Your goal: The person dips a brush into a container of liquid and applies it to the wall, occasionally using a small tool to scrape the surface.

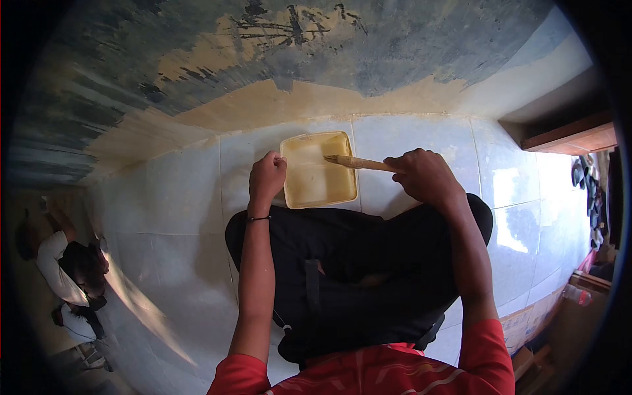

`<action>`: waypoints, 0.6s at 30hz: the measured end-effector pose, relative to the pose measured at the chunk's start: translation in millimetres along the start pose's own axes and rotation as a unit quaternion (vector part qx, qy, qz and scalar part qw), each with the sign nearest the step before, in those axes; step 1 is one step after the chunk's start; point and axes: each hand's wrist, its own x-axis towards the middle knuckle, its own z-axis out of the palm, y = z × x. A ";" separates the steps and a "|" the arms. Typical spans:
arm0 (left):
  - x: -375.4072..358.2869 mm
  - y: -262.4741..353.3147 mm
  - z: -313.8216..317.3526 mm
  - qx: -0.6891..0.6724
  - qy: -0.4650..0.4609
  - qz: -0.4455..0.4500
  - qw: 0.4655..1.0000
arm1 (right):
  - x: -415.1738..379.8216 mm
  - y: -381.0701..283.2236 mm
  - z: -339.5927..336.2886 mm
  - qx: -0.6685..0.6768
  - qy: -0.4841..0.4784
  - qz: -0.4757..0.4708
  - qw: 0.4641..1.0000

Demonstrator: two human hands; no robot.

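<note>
A yellowish square plastic tub (320,198) sits on the tiled floor in front of my crossed legs, with pale liquid in the bottom. My left hand (268,175) is closed, its curled fingers at the tub's upper left rim. A dark band circles that wrist. In my right hand (424,172) is the light wooden handle of a paintbrush (368,164). The brush reaches over the tub's right rim, its bristles pointing left above the inside.
A wall (316,92) with patchy grey-blue and beige paint rises just beyond the tub. Another person (62,263) in a white top is at the far left. A wooden ledge (573,135) juts out at upper right, and a plastic bottle (578,295) lies at lower right.
</note>
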 end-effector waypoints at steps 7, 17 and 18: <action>-0.3 -0.4 0.2 -0.002 0.002 0.011 1.000 | -0.5 -0.9 2.2 -0.001 0.013 -0.006 1.000; -1.4 2.2 -0.9 0.000 0.003 0.005 1.000 | 1.6 -0.7 4.5 -0.005 0.000 0.005 1.000; -1.1 1.0 -0.3 0.001 0.004 0.009 1.000 | 1.6 -0.7 4.9 -0.004 0.004 0.003 1.000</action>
